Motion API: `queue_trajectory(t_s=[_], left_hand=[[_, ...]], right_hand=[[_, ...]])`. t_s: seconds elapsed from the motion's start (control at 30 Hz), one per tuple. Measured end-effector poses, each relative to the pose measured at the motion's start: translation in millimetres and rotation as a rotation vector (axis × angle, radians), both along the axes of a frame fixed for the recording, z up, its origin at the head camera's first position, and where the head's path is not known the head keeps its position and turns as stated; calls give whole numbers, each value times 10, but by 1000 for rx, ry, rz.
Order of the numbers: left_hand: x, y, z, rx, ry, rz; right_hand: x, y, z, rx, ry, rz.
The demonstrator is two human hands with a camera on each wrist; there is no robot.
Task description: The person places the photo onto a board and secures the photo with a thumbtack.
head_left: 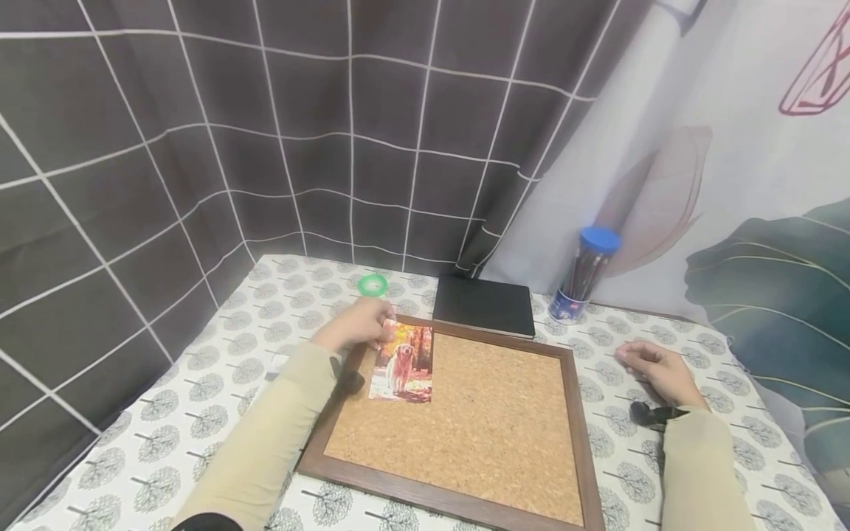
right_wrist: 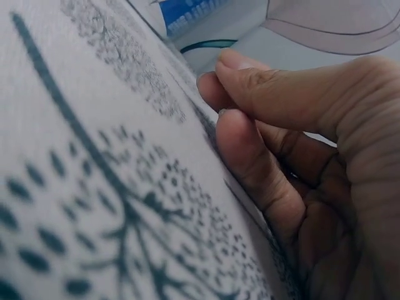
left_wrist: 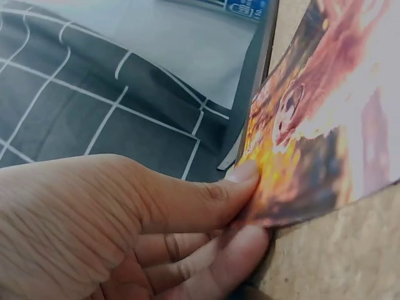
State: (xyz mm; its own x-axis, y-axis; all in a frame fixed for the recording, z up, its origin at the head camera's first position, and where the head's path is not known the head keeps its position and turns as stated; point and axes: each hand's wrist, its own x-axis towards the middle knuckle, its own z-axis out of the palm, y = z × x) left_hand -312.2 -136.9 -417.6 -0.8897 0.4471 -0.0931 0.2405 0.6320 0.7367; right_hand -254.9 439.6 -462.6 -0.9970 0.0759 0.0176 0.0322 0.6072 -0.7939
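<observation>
A photo of a golden dog among autumn trees [head_left: 401,365] lies over the upper left part of a cork board [head_left: 491,413] with a brown wooden frame. My left hand [head_left: 364,322] pinches the photo's upper left corner; in the left wrist view the thumb [left_wrist: 244,174] is on its printed face, with fingers beneath. Off the board's right side, my right hand [head_left: 660,369] rests on the tablecloth. Its fingers [right_wrist: 240,140] are loosely curled in the right wrist view and hold nothing.
A black notebook [head_left: 485,304] lies behind the board's far edge. Right of it stands a clear jar with a blue lid [head_left: 584,276], holding dark sticks. A green tape roll [head_left: 372,285] lies beyond my left hand. The tree-print tablecloth [head_left: 159,442] meets a dark gridded curtain.
</observation>
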Motion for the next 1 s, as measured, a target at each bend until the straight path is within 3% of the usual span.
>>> queue_trajectory(t_s=[0.27, 0.47, 0.6, 0.77, 1.0], left_hand=[[-7, 68, 16, -201, 133, -36], [-5, 59, -14, -246, 187, -32], [-25, 16, -53, -218, 231, -58], [-39, -55, -95, -189, 240, -86], [-64, -86, -87, -168, 221, -110]], right_hand=[[-6, -152, 107, -154, 23, 85], [-34, -218, 144, -73, 41, 120], [-9, -298, 342, -6, 28, 135], [-12, -709, 640, 137, 95, 246], [-188, -1661, 863, 100, 184, 457]])
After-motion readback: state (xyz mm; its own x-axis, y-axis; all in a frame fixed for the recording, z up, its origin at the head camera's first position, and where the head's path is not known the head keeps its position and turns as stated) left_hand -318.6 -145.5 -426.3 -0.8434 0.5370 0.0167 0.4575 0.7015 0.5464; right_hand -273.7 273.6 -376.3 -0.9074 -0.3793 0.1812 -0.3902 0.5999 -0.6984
